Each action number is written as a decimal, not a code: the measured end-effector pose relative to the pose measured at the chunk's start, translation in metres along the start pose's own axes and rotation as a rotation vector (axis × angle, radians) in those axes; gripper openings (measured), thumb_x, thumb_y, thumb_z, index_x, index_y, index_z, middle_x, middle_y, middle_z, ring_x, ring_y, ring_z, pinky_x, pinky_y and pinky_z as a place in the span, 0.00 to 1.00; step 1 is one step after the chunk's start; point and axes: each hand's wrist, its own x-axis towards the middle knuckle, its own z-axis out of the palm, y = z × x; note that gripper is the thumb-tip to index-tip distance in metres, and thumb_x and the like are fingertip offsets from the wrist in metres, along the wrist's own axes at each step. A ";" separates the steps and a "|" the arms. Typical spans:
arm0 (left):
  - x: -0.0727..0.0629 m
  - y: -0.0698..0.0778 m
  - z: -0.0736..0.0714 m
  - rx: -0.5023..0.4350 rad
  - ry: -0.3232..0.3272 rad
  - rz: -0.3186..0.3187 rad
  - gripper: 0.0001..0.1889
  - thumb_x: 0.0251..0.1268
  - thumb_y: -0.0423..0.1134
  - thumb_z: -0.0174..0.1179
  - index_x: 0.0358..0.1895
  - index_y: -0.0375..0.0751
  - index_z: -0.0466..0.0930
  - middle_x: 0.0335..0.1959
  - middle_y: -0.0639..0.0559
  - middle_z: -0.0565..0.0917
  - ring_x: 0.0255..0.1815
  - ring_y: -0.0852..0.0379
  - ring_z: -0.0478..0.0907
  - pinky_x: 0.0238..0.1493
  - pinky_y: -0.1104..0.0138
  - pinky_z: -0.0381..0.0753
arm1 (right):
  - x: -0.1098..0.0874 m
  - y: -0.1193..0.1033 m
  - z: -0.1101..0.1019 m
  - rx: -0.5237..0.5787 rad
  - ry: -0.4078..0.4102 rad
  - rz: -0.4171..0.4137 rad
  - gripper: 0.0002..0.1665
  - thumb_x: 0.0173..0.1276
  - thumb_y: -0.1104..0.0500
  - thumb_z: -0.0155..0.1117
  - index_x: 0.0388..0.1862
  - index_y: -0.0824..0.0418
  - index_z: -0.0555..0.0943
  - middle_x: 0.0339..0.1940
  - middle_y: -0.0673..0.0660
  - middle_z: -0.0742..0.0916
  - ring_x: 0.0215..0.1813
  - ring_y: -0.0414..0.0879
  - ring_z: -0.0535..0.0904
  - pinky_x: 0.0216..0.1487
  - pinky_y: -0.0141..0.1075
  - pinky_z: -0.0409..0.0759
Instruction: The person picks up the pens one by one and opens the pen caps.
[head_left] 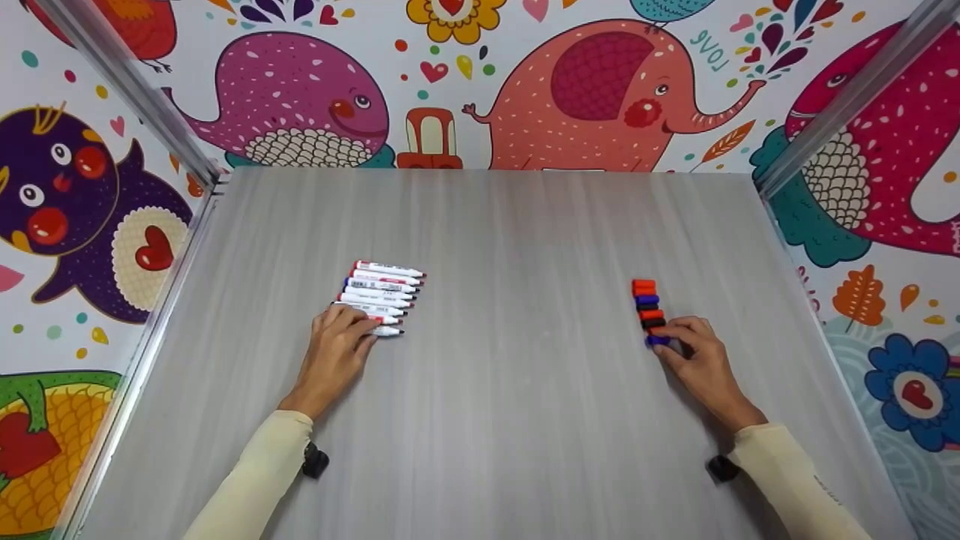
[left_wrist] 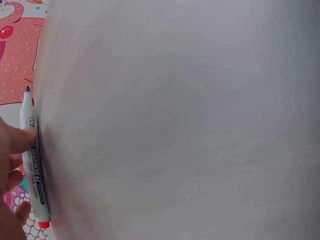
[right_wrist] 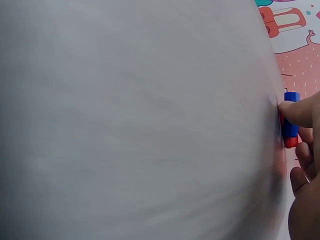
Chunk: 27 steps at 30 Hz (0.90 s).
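On the left half of the table, several uncapped white markers (head_left: 386,286) lie side by side in a slanting row, their tips to the right. My left hand (head_left: 335,352) pinches the nearest whiteboard marker (head_left: 388,331), thumb on its barrel; the left wrist view shows this marker (left_wrist: 31,165) with a dark tip and red end. Across the table, several red, blue and black marker caps (head_left: 649,304) form a short column. The thumb and forefinger of my right hand (head_left: 701,367) pinch the nearest blue cap (head_left: 656,340), seen as a blue cap (right_wrist: 291,122) in the right wrist view.
A grey wood-grain table (head_left: 510,337) spreads between the two rows. Printed cartoon panels (head_left: 300,97) stand along its back and sides, with metal posts (head_left: 142,97) at the corners. Black wrist devices (head_left: 316,460) sit under both sleeves.
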 end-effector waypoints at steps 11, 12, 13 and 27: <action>-0.001 0.002 -0.001 -0.004 0.012 0.001 0.11 0.63 0.24 0.78 0.48 0.31 0.92 0.46 0.41 0.85 0.55 0.38 0.77 0.64 0.36 0.72 | 0.001 -0.002 -0.001 0.002 -0.014 -0.015 0.21 0.57 0.83 0.80 0.46 0.67 0.94 0.49 0.65 0.88 0.56 0.40 0.75 0.53 0.22 0.71; -0.001 0.002 -0.002 -0.002 0.011 -0.001 0.11 0.63 0.24 0.78 0.48 0.31 0.93 0.46 0.41 0.85 0.56 0.38 0.77 0.65 0.36 0.72 | 0.001 -0.002 0.000 0.002 -0.010 -0.024 0.21 0.56 0.83 0.80 0.46 0.67 0.93 0.48 0.65 0.88 0.56 0.41 0.75 0.53 0.22 0.71; -0.001 0.002 -0.002 -0.002 0.010 -0.004 0.11 0.63 0.25 0.78 0.48 0.31 0.93 0.46 0.41 0.85 0.56 0.38 0.77 0.65 0.36 0.72 | 0.000 -0.003 0.000 0.001 -0.008 -0.030 0.21 0.56 0.83 0.80 0.46 0.67 0.93 0.48 0.65 0.88 0.56 0.41 0.75 0.53 0.22 0.71; 0.003 0.007 -0.003 -0.016 0.027 -0.034 0.08 0.68 0.27 0.75 0.47 0.31 0.92 0.44 0.42 0.86 0.55 0.39 0.77 0.63 0.36 0.74 | 0.002 -0.004 -0.002 0.015 -0.024 -0.047 0.19 0.59 0.83 0.78 0.46 0.69 0.93 0.49 0.64 0.88 0.58 0.41 0.76 0.57 0.21 0.71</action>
